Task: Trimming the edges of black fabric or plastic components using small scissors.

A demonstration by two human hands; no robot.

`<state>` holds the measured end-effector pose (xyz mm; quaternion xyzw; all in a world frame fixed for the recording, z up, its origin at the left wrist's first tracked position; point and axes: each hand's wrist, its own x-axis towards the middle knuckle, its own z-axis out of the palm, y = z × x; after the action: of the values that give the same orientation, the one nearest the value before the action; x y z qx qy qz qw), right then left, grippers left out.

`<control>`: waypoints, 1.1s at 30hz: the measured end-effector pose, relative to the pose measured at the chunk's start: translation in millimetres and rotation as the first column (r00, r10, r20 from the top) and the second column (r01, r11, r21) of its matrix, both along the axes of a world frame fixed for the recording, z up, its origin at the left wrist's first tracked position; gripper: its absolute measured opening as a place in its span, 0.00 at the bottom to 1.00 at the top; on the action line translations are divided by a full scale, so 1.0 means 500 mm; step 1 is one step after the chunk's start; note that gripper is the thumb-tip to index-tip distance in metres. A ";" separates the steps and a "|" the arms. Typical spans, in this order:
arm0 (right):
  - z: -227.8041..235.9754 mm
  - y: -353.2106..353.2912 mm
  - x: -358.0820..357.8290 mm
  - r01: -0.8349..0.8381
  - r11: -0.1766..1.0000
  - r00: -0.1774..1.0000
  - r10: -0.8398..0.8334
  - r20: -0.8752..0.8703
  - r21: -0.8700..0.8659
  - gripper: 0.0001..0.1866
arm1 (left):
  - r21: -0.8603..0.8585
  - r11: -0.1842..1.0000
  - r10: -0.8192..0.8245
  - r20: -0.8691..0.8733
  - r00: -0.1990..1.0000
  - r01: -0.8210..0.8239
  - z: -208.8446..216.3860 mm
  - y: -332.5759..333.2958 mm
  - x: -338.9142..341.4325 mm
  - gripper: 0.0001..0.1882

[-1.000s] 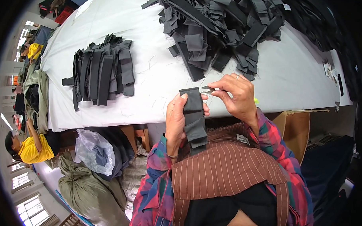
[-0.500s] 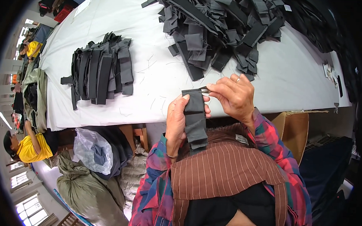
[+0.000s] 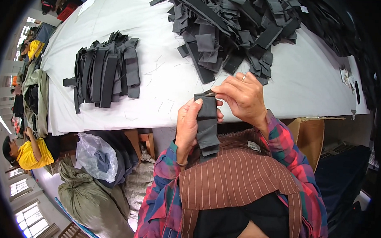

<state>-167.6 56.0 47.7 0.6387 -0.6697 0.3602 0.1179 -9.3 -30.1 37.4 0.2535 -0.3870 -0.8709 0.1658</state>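
My left hand [image 3: 188, 123] is closed round a dark grey fabric strip [image 3: 207, 119], thumb on its front and fingertips showing past its right edge. The strip hangs folded toward my apron. At its top edge, my right hand [image 3: 243, 97] pinches a small thin pointed tool [image 3: 209, 93]; the fingers hide most of it, so its exact kind is unclear. A large loose heap of similar dark strips [image 3: 227, 28] lies beyond my hands. A neater row of strips [image 3: 104, 74] sits on the table's left side.
The white-covered table [image 3: 157, 111] has loose threads scattered on it. Black material [image 3: 328, 27] is piled at the far right. Below the edge are a cardboard box [image 3: 309, 138], a clear plastic bag [image 3: 94, 157] and a tied green sack [image 3: 87, 195]. A person in yellow [image 3: 32, 153] is at the left.
My right hand has shifted slightly left, bringing the tool's tip further over the strip's top edge. The left hand still holds the strip in nearly the same place.
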 end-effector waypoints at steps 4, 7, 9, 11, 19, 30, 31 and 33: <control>0.003 -0.004 0.000 -0.068 0.998 0.997 0.068 0.035 0.005 0.10 | -0.011 1.000 -0.027 0.003 1.000 0.027 -0.002 -0.003 0.002 0.19; 0.000 -0.007 -0.002 -0.073 0.997 0.996 0.074 0.054 -0.008 0.10 | -0.002 1.000 -0.027 0.002 1.000 0.027 -0.003 -0.003 0.003 0.19; -0.001 -0.008 -0.003 -0.076 0.997 0.996 0.076 0.053 -0.003 0.10 | -0.003 0.999 -0.033 -0.009 0.999 0.033 -0.002 -0.004 0.002 0.19; -0.001 -0.009 -0.005 -0.078 0.997 0.996 0.078 0.052 0.003 0.09 | -0.004 0.999 -0.038 -0.019 0.999 0.038 0.000 -0.003 0.001 0.19; -0.001 -0.004 -0.013 -0.092 0.995 0.995 0.093 -0.038 0.028 0.07 | 0.007 0.999 -0.049 -0.002 0.999 0.049 -0.005 -0.005 0.002 0.21; -0.006 0.002 0.031 -0.105 0.988 0.970 0.077 0.230 0.111 0.11 | 0.001 0.997 0.080 0.049 0.996 -0.080 -0.017 0.002 0.003 0.22; -0.013 0.001 0.031 -0.090 0.989 0.982 0.069 0.177 0.114 0.10 | 0.097 0.986 0.130 0.042 0.991 -0.134 -0.017 0.005 0.000 0.22; -0.016 -0.010 0.028 -0.075 0.990 0.967 0.044 0.251 0.116 0.08 | 0.118 0.985 0.125 0.041 0.991 -0.129 -0.019 0.005 0.001 0.24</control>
<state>-153.5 51.1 39.6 0.6146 -0.6809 0.3980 -0.0178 -8.8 -27.4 27.6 0.3017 -0.3197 -0.8759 0.1991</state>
